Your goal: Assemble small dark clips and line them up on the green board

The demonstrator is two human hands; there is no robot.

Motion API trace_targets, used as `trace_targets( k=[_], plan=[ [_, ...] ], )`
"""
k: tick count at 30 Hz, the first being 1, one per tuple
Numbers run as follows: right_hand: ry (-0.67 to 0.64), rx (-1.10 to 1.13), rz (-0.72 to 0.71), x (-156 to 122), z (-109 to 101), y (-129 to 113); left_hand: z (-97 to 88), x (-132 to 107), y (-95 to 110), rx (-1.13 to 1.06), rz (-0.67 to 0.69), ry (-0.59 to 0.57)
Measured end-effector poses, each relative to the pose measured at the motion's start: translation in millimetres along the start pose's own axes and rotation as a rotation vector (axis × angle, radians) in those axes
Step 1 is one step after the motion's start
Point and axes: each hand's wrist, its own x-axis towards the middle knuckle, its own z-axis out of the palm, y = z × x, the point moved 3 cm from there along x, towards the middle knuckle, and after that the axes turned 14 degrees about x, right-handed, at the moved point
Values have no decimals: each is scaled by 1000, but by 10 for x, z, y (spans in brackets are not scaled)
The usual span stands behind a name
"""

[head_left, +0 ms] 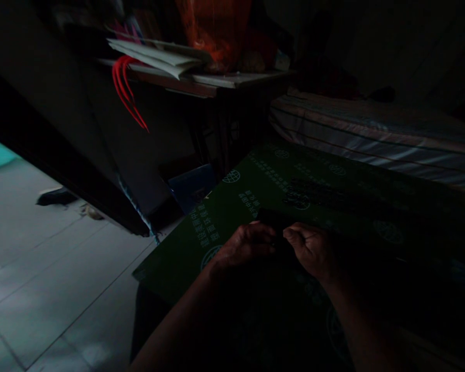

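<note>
Both my hands are over a dark green board [166, 263] printed with pale globe marks and lettering. My left hand [250, 242] has its fingers curled against a black item [269, 217] too dark to identify. Just to its right, my right hand [308, 245] is closed, thumb pressed to the bent fingers, at the same black item. A small gap separates the two hands. Beyond them on the board lies a row of dark, knobbly strips [313, 191], whose kind I cannot make out. Deep shadow hides the right side of the board.
Behind the board stands a table [251, 78] with papers [158, 54], an orange bag [217, 31] and red cords [127, 93] hanging down. A striped mattress [372, 134] is at the back right. A blue box [194, 186] sits below; pale floor tiles [62, 274] extend left.
</note>
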Motion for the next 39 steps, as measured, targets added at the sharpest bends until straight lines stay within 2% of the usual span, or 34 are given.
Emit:
trace_targets(
  k=[5,9,14,18,21,29,39],
  plan=[
    [38,-103,-49,28,-31,-51,10,-18,-47,-194,-35,29],
    [52,38,-58,13,17,-59,5,-23,-50,-233,-29,34],
    [-122,115,-55,-13,163,-97,-28,-12,2,-219,-16,68],
    [-249,47,62,-14,239,-109,-47,1,38,-202,-75,72],
    [-295,-4,109,-9,245,-114,-54,14,36,-238,-120,86],
    [-312,20,214,30,181,-121,-44,33,-26,-378,-208,171],
    [-306,-184,139,38,265,-92,-53,40,-62,-530,-250,206]
  ],
)
